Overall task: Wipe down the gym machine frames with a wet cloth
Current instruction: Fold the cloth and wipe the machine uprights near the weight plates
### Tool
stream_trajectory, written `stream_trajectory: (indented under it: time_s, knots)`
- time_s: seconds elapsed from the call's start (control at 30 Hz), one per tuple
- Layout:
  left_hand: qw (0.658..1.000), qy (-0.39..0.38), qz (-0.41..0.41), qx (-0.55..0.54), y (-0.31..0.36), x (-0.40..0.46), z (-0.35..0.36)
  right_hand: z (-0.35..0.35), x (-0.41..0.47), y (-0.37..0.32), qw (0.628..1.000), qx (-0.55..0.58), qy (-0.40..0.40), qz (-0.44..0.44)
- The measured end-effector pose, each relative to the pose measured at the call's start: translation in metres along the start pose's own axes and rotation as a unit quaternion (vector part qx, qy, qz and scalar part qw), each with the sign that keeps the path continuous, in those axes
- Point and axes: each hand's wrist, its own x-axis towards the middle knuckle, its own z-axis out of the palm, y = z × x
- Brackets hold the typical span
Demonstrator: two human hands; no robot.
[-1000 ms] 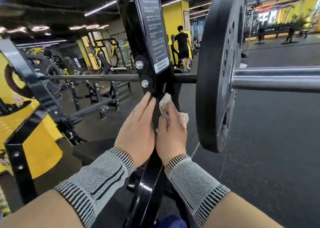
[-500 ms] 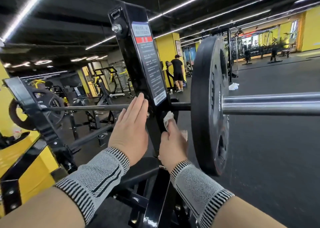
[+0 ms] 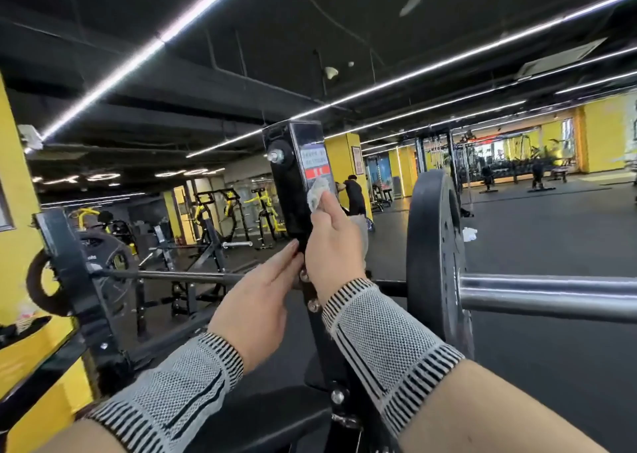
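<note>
Wet cloth (image 3: 317, 194) up at twelve o'clock on the black frame post (image 3: 289, 190), pinned against the warning label by the right hand (image 3: 334, 246), fingers curled round it, left hand (image 3: 256, 301) flat, fingers straight, touching the post's side at nine o'clock, weight plate (image 3: 436, 263) at three o'clock.

My right hand (image 3: 334, 246) presses the cloth (image 3: 319, 192) on the post (image 3: 293, 190); my left (image 3: 256, 304) lies beside it; the plate (image 3: 436, 256) stands right.

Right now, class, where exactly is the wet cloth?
In the head view, the cloth is pressed by the right hand against the label on the black upright post, left of the weight plate.
</note>
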Motion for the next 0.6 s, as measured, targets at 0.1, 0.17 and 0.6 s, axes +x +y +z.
stream_trajectory:
  time_s: [0.1, 0.17, 0.6]
  knots:
    - [0.997, 0.063, 0.011, 0.032, -0.009, 0.022, -0.015, 0.005, 0.029, -0.028, 0.998, -0.015, -0.014, -0.060]
    - [0.996, 0.074, -0.004, 0.048, -0.009, 0.040, -0.025, 0.008, 0.053, -0.045, 0.993, -0.075, -0.028, -0.091]
    - [0.998, 0.046, -0.041, 0.003, 0.000, 0.051, -0.028, -0.002, 0.058, -0.040, 0.950, -0.221, -0.036, -0.218]
